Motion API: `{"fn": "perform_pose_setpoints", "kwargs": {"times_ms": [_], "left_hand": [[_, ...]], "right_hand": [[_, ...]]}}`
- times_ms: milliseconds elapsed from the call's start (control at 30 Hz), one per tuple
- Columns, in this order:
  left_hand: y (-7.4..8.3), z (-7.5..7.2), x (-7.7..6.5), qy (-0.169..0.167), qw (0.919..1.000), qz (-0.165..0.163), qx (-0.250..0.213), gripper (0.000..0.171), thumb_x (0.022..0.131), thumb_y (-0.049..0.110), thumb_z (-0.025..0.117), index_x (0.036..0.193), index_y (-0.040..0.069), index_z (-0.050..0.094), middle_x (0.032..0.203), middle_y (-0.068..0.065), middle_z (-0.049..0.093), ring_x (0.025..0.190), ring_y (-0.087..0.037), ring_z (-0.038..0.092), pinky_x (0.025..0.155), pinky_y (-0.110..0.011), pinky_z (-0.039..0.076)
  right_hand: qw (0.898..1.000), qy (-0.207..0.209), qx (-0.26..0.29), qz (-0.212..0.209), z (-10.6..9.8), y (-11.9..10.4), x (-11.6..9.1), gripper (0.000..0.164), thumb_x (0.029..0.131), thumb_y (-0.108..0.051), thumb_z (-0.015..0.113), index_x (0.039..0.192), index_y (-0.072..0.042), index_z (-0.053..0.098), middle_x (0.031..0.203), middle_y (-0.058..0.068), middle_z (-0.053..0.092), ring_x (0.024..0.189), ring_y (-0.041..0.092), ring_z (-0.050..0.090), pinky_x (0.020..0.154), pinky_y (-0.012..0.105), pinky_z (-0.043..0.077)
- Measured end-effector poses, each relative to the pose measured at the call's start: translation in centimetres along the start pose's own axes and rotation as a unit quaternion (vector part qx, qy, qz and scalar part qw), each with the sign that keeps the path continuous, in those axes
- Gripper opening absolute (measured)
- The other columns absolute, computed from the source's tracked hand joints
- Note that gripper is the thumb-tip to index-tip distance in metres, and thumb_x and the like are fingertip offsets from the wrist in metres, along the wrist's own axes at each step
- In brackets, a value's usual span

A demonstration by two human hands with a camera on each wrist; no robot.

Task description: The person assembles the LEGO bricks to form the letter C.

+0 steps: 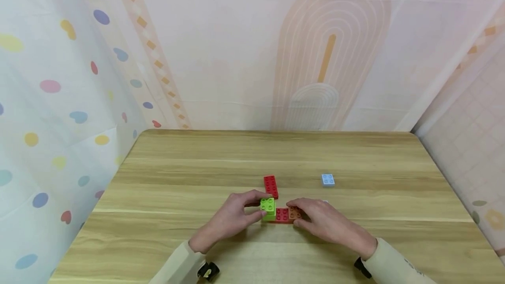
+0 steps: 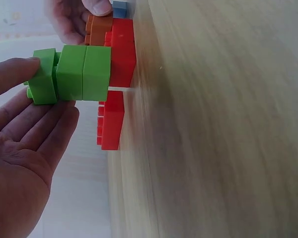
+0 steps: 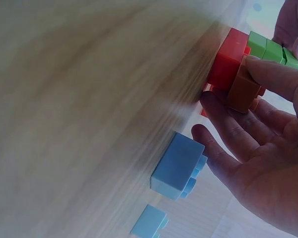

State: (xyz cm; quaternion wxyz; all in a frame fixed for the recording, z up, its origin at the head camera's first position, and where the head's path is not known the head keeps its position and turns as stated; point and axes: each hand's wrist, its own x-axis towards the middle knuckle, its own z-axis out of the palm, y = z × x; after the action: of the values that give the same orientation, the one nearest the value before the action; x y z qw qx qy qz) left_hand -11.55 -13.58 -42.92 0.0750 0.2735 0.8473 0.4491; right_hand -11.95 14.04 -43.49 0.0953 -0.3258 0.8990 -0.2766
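My left hand (image 1: 236, 212) pinches the topmost green brick (image 2: 42, 82) between thumb and fingers. In the left wrist view it sits slightly tilted over two stacked green bricks (image 2: 83, 73), with a stud showing in the gap. That green stack stands on the left end of a long red brick (image 1: 282, 215) lying on the table. An orange-brown brick (image 3: 244, 89) is on the red brick's right end, and my right hand (image 1: 326, 220) grips it with the thumb on one side and fingers on the other.
Behind the built piece, a second red brick (image 1: 270, 186) lies on the wooden table (image 1: 189, 165). One light blue brick (image 1: 328, 179) is farther back to the right. Another blue brick (image 3: 176, 166), nearer, is mostly hidden behind my right hand in the head view.
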Motion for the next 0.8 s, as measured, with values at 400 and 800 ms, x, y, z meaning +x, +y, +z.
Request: {"fn": "perform_pose_setpoints", "kwargs": {"times_ms": [400,800], "left_hand": [[0.09,-0.11,0.41,-0.024,0.9968,0.039,0.066,0.032,0.099,0.011,0.070,0.130,0.004,0.067,0.129,-0.010,0.071,0.113,-0.027,0.070,0.099,-0.040,0.057],[0.74,-0.48,0.74,-0.052,0.9915,0.022,0.117,0.031,0.099,0.013,0.071,0.129,0.006,0.068,0.130,-0.009,0.071,0.117,-0.026,0.068,0.102,-0.042,0.056]], "right_hand": [[1.000,-0.012,0.008,0.007,-0.19,-0.05,0.08,0.040,0.097,-0.018,0.074,0.134,-0.004,0.065,0.129,0.011,0.070,0.119,0.027,0.067,0.099,0.047,0.056],[1.000,-0.012,0.008,0.006,-0.25,0.03,0.01,0.040,0.098,-0.019,0.073,0.134,-0.004,0.064,0.130,0.011,0.069,0.119,0.027,0.066,0.099,0.048,0.056]]}}
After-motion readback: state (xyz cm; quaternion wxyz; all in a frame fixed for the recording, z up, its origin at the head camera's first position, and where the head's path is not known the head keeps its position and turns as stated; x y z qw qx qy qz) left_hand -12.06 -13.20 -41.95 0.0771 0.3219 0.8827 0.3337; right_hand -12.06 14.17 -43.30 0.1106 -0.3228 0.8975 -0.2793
